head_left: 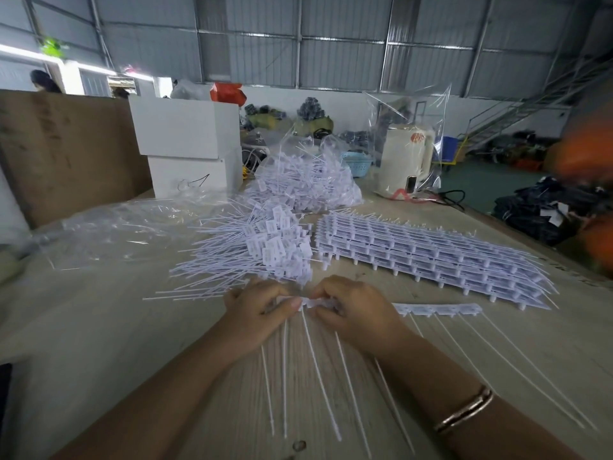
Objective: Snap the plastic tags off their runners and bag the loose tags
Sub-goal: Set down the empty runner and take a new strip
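Both hands (308,310) pinching tag strip (438,308)

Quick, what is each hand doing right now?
Left hand: pinching the end of the tag strip.
Right hand: gripping the same strip next to it.

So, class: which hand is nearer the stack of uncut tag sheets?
Right. The right hand lies just below the stack's near-left corner; the left hand is further left, below the loose tags.
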Available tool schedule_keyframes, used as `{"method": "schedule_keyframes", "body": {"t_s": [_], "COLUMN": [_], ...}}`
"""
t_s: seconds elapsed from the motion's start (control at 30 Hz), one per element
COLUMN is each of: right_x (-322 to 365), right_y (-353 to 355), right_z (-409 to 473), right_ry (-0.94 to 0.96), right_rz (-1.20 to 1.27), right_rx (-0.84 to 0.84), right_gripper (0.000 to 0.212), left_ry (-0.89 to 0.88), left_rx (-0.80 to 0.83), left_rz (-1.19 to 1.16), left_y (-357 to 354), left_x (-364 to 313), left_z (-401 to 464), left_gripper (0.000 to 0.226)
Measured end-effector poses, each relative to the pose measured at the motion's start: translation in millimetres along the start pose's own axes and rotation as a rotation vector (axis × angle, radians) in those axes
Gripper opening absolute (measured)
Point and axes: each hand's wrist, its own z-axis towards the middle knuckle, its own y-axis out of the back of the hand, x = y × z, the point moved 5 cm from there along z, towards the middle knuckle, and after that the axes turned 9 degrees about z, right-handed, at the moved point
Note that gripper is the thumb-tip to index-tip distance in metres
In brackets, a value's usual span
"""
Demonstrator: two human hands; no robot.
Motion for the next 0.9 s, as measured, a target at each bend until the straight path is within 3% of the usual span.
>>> {"method": "schedule_keyframes", "body": {"t_s": [0.03, 0.13, 0.2, 0.33, 0.53, 0.6, 0.67, 0.7, 0.83, 0.9], "right_x": [-0.2, -7.3, -11.6, -11.1, 6.3, -3.2, -17.0, -20.2, -10.9, 0.2], "right_y": [-1.2, -0.2, 0.3, 1.2, 0.4, 12.4, 27.2, 28.9, 7.1, -0.5], "right_z": [0.7, 3.8, 4.1, 5.2, 7.2, 4.7, -1.3, -4.2, -4.1, 1.0], "right_ry": [-0.004, -0.105, -0.162, -0.206, -0.202, -0.266, -0.307, -0.317, -0.287, -0.184], "right_rz": [0.013, 0.189, 0.311, 0.480, 0.800, 1.017, 1.037, 0.922, 0.437, 0.234], "right_rx": [0.004, 0.012, 0.005, -0.025, -0.063, -0.190, -0.294, -0.291, -0.154, -0.090], "right_gripper": [0.018, 0.014, 0.014, 0.014, 0.017, 0.015, 0.014, 0.015, 0.011, 0.013], "left_ry": [-0.005, -0.074, -0.113, -0.091, 0.001, 0.081, 0.184, 0.185, 0.050, 0.037], "left_rx": [-0.014, -0.060, -0.060, -0.054, 0.039, 0.030, -0.010, -0.047, -0.109, -0.117], "left_rz": [-0.007, -0.016, 0.026, -0.014, -0.414, -0.647, -0.758, -0.666, 0.197, 0.388], "left_y": [1.8, 7.9, 7.1, 6.2, 2.1, 5.3, 13.1, 18.2, 18.2, 14.5], "left_x": [0.0, -6.0, -7.7, -6.9, -4.9, 2.5, 13.6, 18.5, 17.8, 13.0], "left_z": [0.2, 0.2, 0.8, 2.0, -0.1, -1.7, -5.0, -5.8, 0.4, 2.6], "left_gripper": [0.032, 0.017, 0.021, 0.014, 0.021, 0.016, 0.015, 0.014, 0.018, 0.022]}}
